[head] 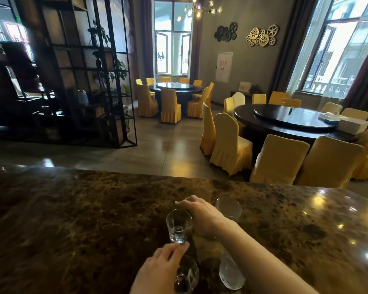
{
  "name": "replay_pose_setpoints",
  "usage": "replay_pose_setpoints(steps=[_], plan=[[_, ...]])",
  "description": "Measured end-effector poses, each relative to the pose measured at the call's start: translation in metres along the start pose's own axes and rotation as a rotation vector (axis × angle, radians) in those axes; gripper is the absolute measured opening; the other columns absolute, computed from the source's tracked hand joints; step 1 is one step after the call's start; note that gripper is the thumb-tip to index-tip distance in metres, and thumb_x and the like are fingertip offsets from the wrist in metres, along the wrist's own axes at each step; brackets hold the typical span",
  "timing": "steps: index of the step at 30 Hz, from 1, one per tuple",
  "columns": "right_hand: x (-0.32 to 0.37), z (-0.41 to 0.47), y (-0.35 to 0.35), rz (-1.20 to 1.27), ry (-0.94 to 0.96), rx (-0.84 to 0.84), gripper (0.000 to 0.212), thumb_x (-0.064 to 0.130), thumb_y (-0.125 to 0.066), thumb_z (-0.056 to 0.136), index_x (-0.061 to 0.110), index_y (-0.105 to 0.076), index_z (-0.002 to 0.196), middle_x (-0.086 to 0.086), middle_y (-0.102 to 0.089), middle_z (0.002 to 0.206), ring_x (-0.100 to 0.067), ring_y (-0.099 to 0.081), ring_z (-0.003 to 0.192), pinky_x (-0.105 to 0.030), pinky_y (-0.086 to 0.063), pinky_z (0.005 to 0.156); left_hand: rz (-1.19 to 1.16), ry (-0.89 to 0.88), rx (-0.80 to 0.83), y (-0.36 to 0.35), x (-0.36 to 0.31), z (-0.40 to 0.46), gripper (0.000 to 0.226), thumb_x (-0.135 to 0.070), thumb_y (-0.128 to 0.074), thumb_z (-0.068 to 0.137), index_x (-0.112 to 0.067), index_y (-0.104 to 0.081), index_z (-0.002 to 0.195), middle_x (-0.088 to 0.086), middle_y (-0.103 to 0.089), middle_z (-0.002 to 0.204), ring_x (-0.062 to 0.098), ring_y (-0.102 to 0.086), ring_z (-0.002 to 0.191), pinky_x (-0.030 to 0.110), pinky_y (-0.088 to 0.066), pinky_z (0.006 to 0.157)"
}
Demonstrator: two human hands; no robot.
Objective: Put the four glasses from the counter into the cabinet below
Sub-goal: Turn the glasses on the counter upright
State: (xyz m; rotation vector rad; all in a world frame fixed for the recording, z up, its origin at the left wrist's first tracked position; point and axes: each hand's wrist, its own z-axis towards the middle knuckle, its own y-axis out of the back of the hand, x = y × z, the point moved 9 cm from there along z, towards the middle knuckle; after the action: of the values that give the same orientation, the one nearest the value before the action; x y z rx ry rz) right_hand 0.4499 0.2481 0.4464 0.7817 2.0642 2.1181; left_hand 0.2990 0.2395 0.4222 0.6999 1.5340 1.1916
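Note:
Four clear glasses stand on the brown marble counter (72, 209). My left hand (162, 266) has its fingertips closed round the foot of a small faceted glass (179, 224). A second small glass (187, 276) sits just under and to the right of that hand, partly hidden by it. My right hand (200, 215) lies palm down beyond the faceted glass, fingers spread, with nothing in it. Behind its wrist stands a wider glass (228, 207). A tall textured glass (229, 270) stands under my right forearm, its top hidden. The cabinet is out of view.
The counter's far edge runs across the middle of the view. Beyond it are a tiled floor, round dark tables with yellow-covered chairs (232, 145) and a black metal shelf unit (83, 81) at the left.

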Motion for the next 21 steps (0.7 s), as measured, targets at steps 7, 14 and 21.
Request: replay_pose_setpoints(steps=[7,14,21], plan=[[0.003,0.026,-0.042,-0.087,-0.028,0.177,0.102,0.016,-0.086,0.073,0.052,-0.027,0.149,0.003,-0.025,0.160,-0.026,-0.029,0.144,-0.046,-0.043,0.109,0.071,-0.129,0.224,-0.027,-0.003,0.021,0.067,-0.025,-0.053,0.097,-0.044,-0.017,0.151,-0.006,-0.021,0.158,0.017,-0.026,0.141,0.039,-0.031,0.112],[0.016,0.037,-0.049,-0.131,0.010,0.148,0.082,0.009,-0.083,0.076,0.046,-0.047,0.141,0.002,-0.046,0.136,-0.023,-0.046,0.123,-0.039,-0.051,0.095,0.038,-0.166,0.220,-0.028,0.001,0.023,0.045,-0.029,-0.047,0.101,-0.040,-0.034,0.142,-0.004,-0.036,0.143,0.015,-0.038,0.128,0.037,-0.044,0.100],[0.020,0.035,-0.042,-0.128,0.025,0.113,0.077,0.012,-0.082,0.077,0.043,-0.050,0.139,0.002,-0.049,0.134,-0.023,-0.050,0.118,-0.038,-0.052,0.092,0.053,-0.173,0.313,-0.034,0.003,0.035,0.044,-0.026,-0.049,0.101,-0.037,-0.034,0.141,0.002,-0.038,0.142,0.022,-0.042,0.129,0.046,-0.045,0.102]])
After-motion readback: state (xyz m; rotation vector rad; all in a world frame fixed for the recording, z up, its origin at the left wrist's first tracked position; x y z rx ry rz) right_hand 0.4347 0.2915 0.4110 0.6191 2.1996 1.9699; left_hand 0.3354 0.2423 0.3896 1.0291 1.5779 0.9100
